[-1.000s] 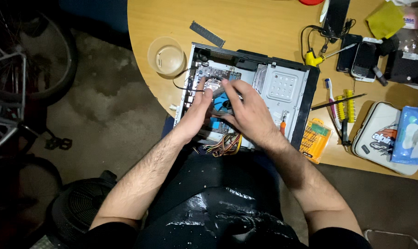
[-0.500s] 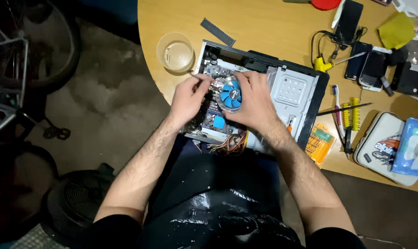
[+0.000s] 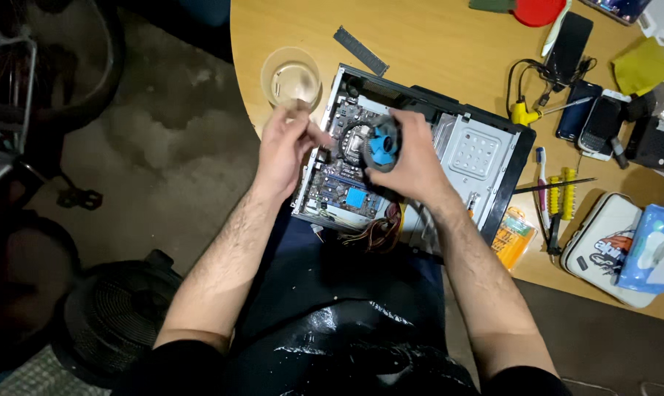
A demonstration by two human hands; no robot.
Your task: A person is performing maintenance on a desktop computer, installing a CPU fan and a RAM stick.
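Cooler fan [image 3: 381, 144], round with blue blades, sits in the right hand [image 3: 412, 165], whose fingers close around it above the motherboard [image 3: 339, 183] of the open computer case [image 3: 478, 158]. Left hand [image 3: 284, 150] is loosely curled and holds nothing I can see, near the clear plastic cup [image 3: 291, 77].

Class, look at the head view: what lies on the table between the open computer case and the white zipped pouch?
In the head view, between the computer case and the white pouch lie an orange packet, a toothbrush and yellow-handled screwdrivers.
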